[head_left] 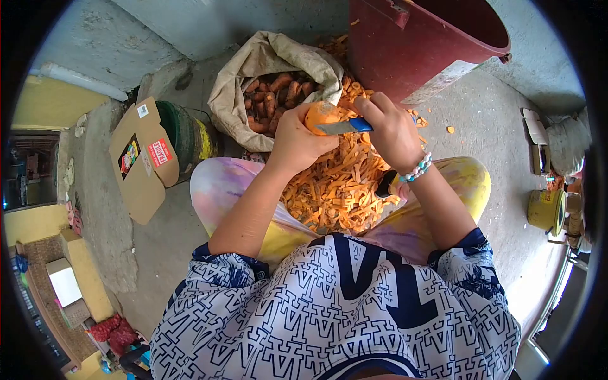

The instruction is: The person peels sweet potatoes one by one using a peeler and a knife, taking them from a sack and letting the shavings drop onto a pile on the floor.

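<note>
My left hand point(296, 140) grips an orange carrot point(318, 114) in front of me. My right hand point(391, 130) holds a blue-handled peeler point(345, 126) with its blade laid against the carrot. A bead bracelet point(418, 168) circles my right wrist. Below the hands, a pile of orange peelings point(335, 187) lies on the floor between my knees. Just beyond the hands stands an open beige sack point(266, 63) with several unpeeled carrots point(275, 95) inside.
A dark red bucket point(430, 44) stands at the back right. A cardboard box flap point(142, 158) leans on a green bucket point(183, 136) at the left. A yellow tin point(546, 209) sits at the right on the concrete floor.
</note>
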